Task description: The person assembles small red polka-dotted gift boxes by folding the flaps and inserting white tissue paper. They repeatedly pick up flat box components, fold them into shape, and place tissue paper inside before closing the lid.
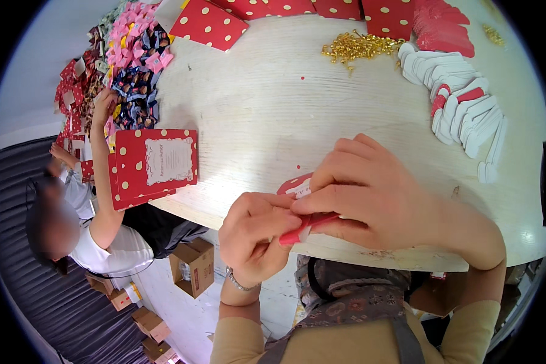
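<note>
Close to the table's front edge, both my hands work on a red and white folded paper piece (293, 235). My left hand (253, 230) pinches its near end, fingers curled in. From the other side my right hand (367, 197) grips it with thumb and fingers. Part of a red paper piece with a white printed patch (294, 182) shows beyond my fingertips; whether it is the same piece I cannot tell. Most of what lies between my fingers is hidden. A bracelet circles my left wrist.
Red dotted cards (132, 161) are stacked left of my hands, more along the far edge. Gold paper fasteners (358, 47) lie far right, near white rounded paper strips (458, 91). A co-worker's arm (106, 176) reaches toward wrapped packets (136, 91) at the left.
</note>
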Available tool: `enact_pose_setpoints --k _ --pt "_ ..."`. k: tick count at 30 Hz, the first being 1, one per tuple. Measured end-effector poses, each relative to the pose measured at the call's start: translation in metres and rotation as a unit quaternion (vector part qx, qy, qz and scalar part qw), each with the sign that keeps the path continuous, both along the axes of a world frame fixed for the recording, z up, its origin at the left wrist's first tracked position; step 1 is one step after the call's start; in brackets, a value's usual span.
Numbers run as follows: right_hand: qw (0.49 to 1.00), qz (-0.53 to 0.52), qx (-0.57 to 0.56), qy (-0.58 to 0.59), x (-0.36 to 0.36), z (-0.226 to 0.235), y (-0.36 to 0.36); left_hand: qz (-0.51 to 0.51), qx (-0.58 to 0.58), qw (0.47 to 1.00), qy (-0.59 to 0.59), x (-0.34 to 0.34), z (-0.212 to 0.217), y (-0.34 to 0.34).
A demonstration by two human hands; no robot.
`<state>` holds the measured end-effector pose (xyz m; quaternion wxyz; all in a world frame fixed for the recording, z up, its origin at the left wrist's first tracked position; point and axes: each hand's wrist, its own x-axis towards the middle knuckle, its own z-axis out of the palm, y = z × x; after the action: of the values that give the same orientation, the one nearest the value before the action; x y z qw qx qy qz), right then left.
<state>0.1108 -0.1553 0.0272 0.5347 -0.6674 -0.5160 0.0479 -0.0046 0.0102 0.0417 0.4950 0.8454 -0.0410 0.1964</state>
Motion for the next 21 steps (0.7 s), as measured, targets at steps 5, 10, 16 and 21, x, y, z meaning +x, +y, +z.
enact_pose_setpoints --k 5,10,16,21 --pt "0.999 0.026 0.033 0.027 0.008 -0.006 0.001 0.010 -0.138 0.990 0.004 0.001 -0.008 -0.008" --pt "0.999 0.034 0.035 -0.001 0.001 0.003 -0.005 0.003 -0.224 0.972 0.073 -0.002 -0.007 -0.012" --pt "0.999 0.003 0.018 -0.034 -0.015 0.008 -0.010 -0.020 -0.225 0.972 0.063 -0.007 -0.011 -0.015" --pt "0.995 -0.023 0.024 -0.093 -0.026 0.010 -0.007 0.017 -0.249 0.968 0.003 -0.019 -0.025 -0.023"
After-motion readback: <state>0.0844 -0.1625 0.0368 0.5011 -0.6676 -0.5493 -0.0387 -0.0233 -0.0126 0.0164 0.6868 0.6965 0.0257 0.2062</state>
